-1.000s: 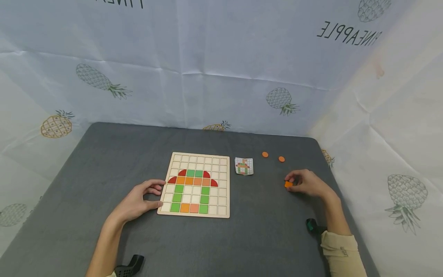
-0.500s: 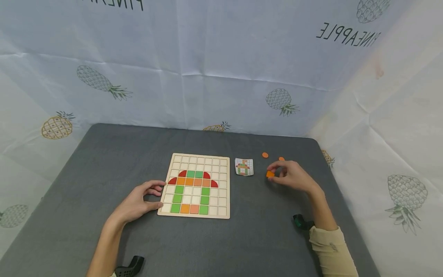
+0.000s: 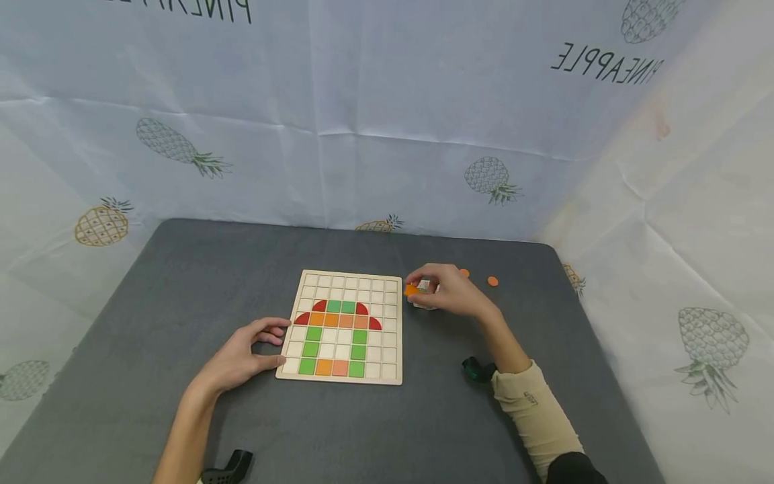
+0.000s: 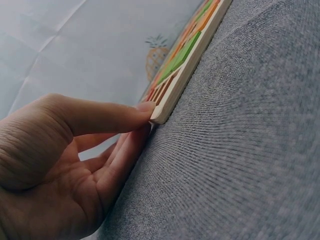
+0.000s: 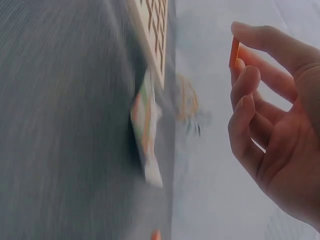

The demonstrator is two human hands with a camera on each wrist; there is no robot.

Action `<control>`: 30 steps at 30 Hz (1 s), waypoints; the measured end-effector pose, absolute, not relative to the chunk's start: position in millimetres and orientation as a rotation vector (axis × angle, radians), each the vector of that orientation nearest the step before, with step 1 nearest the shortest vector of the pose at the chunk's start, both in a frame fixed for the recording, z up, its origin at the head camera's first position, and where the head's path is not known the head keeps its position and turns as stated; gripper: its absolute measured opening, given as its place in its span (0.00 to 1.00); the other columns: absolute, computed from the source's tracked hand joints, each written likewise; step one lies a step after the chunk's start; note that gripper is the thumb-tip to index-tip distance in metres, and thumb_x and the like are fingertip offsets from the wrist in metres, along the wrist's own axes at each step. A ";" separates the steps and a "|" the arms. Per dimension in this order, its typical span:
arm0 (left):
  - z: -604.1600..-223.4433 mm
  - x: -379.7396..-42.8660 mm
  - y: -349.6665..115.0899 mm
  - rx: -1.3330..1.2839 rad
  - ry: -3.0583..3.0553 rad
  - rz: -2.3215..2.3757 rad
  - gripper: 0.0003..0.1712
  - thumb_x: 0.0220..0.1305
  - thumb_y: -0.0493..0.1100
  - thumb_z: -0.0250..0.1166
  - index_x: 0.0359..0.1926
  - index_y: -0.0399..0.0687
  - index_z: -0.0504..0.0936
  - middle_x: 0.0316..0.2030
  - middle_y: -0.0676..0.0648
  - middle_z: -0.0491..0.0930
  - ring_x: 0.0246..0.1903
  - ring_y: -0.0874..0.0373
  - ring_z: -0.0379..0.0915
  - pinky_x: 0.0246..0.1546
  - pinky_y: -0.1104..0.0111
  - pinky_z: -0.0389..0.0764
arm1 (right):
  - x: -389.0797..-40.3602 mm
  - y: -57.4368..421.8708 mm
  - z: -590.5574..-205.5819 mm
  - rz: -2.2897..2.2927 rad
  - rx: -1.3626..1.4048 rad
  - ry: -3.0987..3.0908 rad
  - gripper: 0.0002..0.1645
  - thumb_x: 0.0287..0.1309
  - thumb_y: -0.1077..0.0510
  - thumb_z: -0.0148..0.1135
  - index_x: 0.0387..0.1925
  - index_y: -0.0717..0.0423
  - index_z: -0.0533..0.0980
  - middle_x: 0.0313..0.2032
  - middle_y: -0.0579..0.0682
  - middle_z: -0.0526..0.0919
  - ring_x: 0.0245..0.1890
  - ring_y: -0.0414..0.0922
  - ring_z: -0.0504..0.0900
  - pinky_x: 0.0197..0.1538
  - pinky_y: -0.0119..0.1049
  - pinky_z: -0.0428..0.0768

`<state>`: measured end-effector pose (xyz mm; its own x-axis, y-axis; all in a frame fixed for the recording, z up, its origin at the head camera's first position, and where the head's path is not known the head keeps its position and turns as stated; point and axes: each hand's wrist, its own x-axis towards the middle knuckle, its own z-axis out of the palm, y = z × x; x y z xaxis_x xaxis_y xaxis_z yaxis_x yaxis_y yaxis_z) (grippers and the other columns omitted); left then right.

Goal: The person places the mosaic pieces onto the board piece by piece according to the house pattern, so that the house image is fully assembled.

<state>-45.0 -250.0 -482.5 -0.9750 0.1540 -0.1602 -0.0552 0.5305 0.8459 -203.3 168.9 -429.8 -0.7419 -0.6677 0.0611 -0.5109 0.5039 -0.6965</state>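
My left hand (image 3: pixel 242 353) rests at the left edge of a wooden grid board (image 3: pixel 387 336); its thumb touches the near corner in the left wrist view, and the index finger reaches the edge farther up. Green, orange, salmon and red tiles form a mushroom-like figure in the grid. Between thumb and fingertips, my right hand (image 3: pixel 453 290) pinches a thin orange square tile (image 5: pixel 234 52), held up off the table just right of the board. Below that hand lies a small printed pattern card (image 5: pixel 145 130), which it partly covers in the head view.
Two orange round pieces (image 3: pixel 492 281) lie at the back right of the grey table (image 3: pixel 363 430), one partly behind the right hand. A white cloth (image 3: pixel 393 94) with pineapple prints hangs behind the table and along its sides.
The right hand has carried the orange tile leftward and away from me, from the table's right side to beside the board, passing over the card. The left hand stays at the board's edge.
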 end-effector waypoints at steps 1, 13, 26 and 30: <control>-482.3 -44.8 -250.0 0.081 2.551 1.426 0.38 0.62 0.37 0.80 0.71 0.41 0.77 0.56 0.41 0.80 0.53 0.54 0.78 0.50 0.72 0.81 | -205.4 161.4 -431.1 -1.049 -1.025 2.528 0.21 0.63 0.57 0.80 0.56 0.57 0.87 0.46 0.50 0.89 0.24 0.38 0.78 0.30 0.32 0.78; -481.5 -44.6 -248.3 0.067 2.547 1.416 0.38 0.61 0.37 0.80 0.71 0.40 0.77 0.56 0.41 0.80 0.54 0.52 0.78 0.51 0.73 0.80 | -219.3 94.5 -449.1 -0.952 -1.128 2.455 0.23 0.64 0.51 0.78 0.58 0.56 0.87 0.53 0.51 0.92 0.29 0.38 0.82 0.34 0.30 0.79; -482.2 -44.0 -248.8 0.060 2.548 1.416 0.38 0.62 0.37 0.80 0.72 0.40 0.76 0.57 0.41 0.80 0.55 0.51 0.78 0.50 0.73 0.80 | -226.5 48.2 -461.8 -0.804 -1.102 2.499 0.19 0.68 0.48 0.76 0.56 0.50 0.87 0.49 0.47 0.91 0.43 0.42 0.85 0.39 0.31 0.79; -482.5 -44.5 -249.0 0.061 2.546 1.420 0.38 0.62 0.37 0.80 0.71 0.40 0.76 0.57 0.40 0.80 0.55 0.51 0.78 0.50 0.73 0.80 | -225.1 43.6 -462.7 -0.766 -1.073 2.523 0.16 0.68 0.48 0.76 0.54 0.48 0.86 0.49 0.46 0.90 0.45 0.42 0.86 0.44 0.34 0.80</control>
<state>-44.5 -249.0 -482.5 -0.9737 0.1453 -0.1756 -0.0730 0.5309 0.8443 -225.1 43.6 -462.7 -0.6789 -0.7318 -0.0588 -0.5757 0.5803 -0.5761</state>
